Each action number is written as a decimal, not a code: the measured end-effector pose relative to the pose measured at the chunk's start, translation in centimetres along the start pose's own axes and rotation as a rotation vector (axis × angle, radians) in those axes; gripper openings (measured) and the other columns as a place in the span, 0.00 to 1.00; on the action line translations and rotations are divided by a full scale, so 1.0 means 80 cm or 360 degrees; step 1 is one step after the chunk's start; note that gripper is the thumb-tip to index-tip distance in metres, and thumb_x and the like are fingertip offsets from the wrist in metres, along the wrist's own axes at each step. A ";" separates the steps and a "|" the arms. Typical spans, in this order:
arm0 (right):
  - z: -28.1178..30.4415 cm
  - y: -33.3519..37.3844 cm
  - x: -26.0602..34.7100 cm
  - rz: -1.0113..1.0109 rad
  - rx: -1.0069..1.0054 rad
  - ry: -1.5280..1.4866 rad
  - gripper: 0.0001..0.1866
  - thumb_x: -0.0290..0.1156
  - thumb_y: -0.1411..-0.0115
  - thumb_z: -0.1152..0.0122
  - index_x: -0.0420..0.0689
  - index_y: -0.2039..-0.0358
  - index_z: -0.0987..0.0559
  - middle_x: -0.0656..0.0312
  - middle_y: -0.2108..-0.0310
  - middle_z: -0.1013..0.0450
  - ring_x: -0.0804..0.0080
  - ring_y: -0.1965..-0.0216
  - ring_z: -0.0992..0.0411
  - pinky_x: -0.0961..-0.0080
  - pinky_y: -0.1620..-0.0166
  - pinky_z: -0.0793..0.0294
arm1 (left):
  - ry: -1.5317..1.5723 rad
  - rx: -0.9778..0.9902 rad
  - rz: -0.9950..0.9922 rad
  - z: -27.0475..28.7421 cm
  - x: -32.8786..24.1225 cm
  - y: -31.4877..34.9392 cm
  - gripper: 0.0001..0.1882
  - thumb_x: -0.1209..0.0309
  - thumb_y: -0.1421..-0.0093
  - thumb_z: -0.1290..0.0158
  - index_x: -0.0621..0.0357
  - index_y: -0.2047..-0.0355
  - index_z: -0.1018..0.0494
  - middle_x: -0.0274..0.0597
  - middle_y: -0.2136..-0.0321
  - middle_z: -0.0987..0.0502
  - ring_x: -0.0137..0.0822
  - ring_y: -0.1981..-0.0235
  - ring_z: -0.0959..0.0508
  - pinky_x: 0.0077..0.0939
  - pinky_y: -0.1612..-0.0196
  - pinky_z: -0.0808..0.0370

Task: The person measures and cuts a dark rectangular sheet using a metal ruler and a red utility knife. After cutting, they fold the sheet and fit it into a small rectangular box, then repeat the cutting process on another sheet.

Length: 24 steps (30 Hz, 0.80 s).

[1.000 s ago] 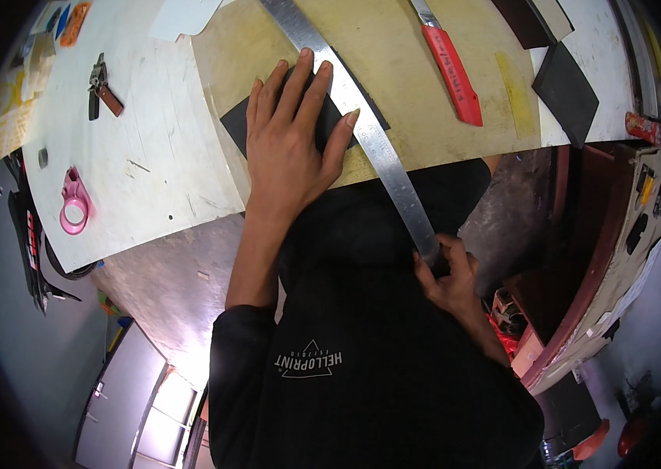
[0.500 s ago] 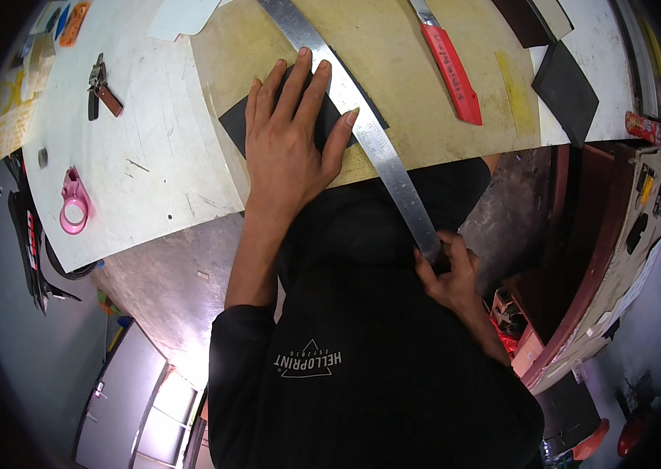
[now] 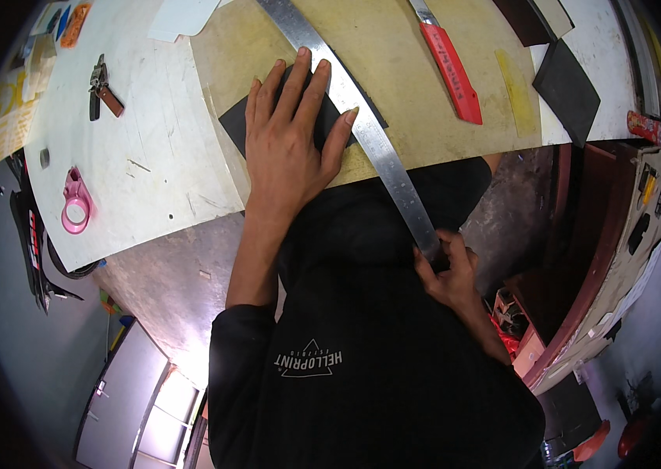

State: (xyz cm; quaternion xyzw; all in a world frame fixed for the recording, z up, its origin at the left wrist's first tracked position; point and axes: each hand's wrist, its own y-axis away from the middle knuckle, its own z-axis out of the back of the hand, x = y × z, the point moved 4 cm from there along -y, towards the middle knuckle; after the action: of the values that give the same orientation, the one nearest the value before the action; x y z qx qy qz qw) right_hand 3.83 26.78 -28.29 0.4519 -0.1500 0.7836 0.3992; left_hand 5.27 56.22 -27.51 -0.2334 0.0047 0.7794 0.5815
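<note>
A long steel ruler [image 3: 381,144] lies slantwise over a flat black piece of sheet material [image 3: 241,125] on the yellowish mat [image 3: 416,94]. My left hand [image 3: 287,129] presses flat on the black piece with its fingers spread; the thumb and some fingertips rest on the ruler's left edge. Part of the piece shows beyond the ruler's right side. Past the table's front edge, close to my body, my right hand [image 3: 453,270] grips the ruler's near end between thumb and fingers. A knife with a red handle [image 3: 453,78] lies on the mat farther right.
On the white tabletop [image 3: 151,117] at left are a pair of pliers [image 3: 101,90] and a pink tape dispenser [image 3: 75,205]. Dark flat pieces [image 3: 567,94] lie at the table's right. A cabinet [image 3: 608,258] with things on top stands beside me at right.
</note>
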 end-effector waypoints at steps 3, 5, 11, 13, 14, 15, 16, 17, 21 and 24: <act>0.000 -0.002 0.003 0.0022 -0.0016 0.0002 0.20 0.23 0.44 0.28 0.36 0.54 0.27 0.54 0.74 0.20 0.69 0.78 0.19 0.75 0.77 0.25 | 0.0000 0.0001 -0.0001 0.000 0.000 0.000 0.31 0.55 0.36 0.38 0.57 0.37 0.25 0.47 0.33 0.29 0.54 0.32 0.32 0.54 0.28 0.41; 0.000 -0.002 0.003 0.0021 -0.0020 0.0000 0.20 0.23 0.44 0.28 0.37 0.53 0.27 0.54 0.74 0.20 0.69 0.78 0.19 0.75 0.77 0.25 | -0.0006 0.0001 -0.0003 0.000 0.000 0.000 0.31 0.55 0.36 0.38 0.57 0.37 0.25 0.47 0.33 0.29 0.55 0.32 0.32 0.54 0.28 0.41; 0.004 0.000 0.001 -0.0051 0.0012 -0.0013 0.22 0.24 0.45 0.27 0.37 0.52 0.27 0.56 0.77 0.22 0.70 0.80 0.21 0.74 0.78 0.27 | 0.0000 -0.0001 -0.0001 -0.001 0.000 0.000 0.31 0.56 0.36 0.38 0.58 0.37 0.25 0.47 0.33 0.29 0.55 0.32 0.32 0.54 0.28 0.41; 0.000 0.000 -0.002 -0.0012 -0.0038 -0.0030 0.22 0.24 0.45 0.27 0.37 0.52 0.27 0.56 0.78 0.23 0.70 0.81 0.22 0.74 0.79 0.28 | 0.0007 -0.0001 0.0001 -0.001 0.000 -0.001 0.31 0.56 0.36 0.38 0.58 0.37 0.25 0.47 0.33 0.29 0.55 0.32 0.32 0.54 0.28 0.42; 0.000 0.001 -0.004 0.0009 -0.0065 -0.0038 0.22 0.24 0.45 0.26 0.37 0.52 0.27 0.57 0.79 0.24 0.70 0.81 0.22 0.74 0.79 0.28 | 0.0000 0.0002 -0.0004 -0.001 0.000 -0.001 0.31 0.56 0.36 0.38 0.58 0.37 0.25 0.47 0.33 0.29 0.55 0.32 0.32 0.54 0.28 0.42; 0.000 0.001 -0.004 0.0011 -0.0062 -0.0037 0.22 0.24 0.45 0.26 0.37 0.52 0.27 0.57 0.79 0.24 0.70 0.81 0.22 0.74 0.79 0.28 | -0.0006 0.0005 -0.0008 0.000 -0.001 -0.001 0.31 0.56 0.36 0.38 0.58 0.37 0.25 0.47 0.33 0.29 0.55 0.32 0.32 0.54 0.28 0.41; 0.000 0.001 -0.004 0.0012 -0.0056 -0.0036 0.22 0.24 0.45 0.26 0.37 0.52 0.27 0.56 0.79 0.24 0.70 0.81 0.22 0.74 0.79 0.28 | -0.0014 0.0009 -0.0010 0.000 -0.001 -0.001 0.31 0.56 0.36 0.38 0.58 0.37 0.25 0.47 0.33 0.29 0.55 0.33 0.32 0.54 0.28 0.41; 0.000 0.001 -0.004 0.0014 -0.0051 -0.0035 0.22 0.24 0.45 0.26 0.37 0.52 0.27 0.56 0.79 0.23 0.70 0.81 0.22 0.74 0.79 0.28 | -0.0011 0.0006 -0.0010 0.000 0.000 -0.001 0.31 0.56 0.36 0.38 0.58 0.37 0.25 0.47 0.33 0.29 0.56 0.33 0.32 0.54 0.28 0.41; -0.001 0.000 -0.005 0.0014 -0.0053 -0.0039 0.22 0.24 0.44 0.27 0.37 0.52 0.27 0.56 0.78 0.23 0.69 0.81 0.22 0.74 0.79 0.27 | 0.0020 -0.0001 0.0001 -0.001 0.001 -0.001 0.31 0.56 0.36 0.38 0.58 0.37 0.25 0.48 0.33 0.29 0.56 0.32 0.32 0.54 0.28 0.42; -0.001 0.000 -0.003 0.0026 -0.0054 -0.0043 0.22 0.24 0.44 0.27 0.36 0.53 0.27 0.55 0.77 0.22 0.69 0.80 0.21 0.74 0.78 0.26 | 0.0033 0.0000 0.0004 0.001 0.000 -0.001 0.31 0.56 0.36 0.37 0.58 0.37 0.25 0.48 0.33 0.29 0.55 0.32 0.32 0.54 0.28 0.42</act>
State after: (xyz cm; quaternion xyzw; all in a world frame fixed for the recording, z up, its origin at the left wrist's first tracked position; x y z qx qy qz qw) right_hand 3.87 26.73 -28.55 0.4544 -0.1725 0.7779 0.3983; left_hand 5.35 56.29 -27.41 -0.2415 0.0110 0.7776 0.5804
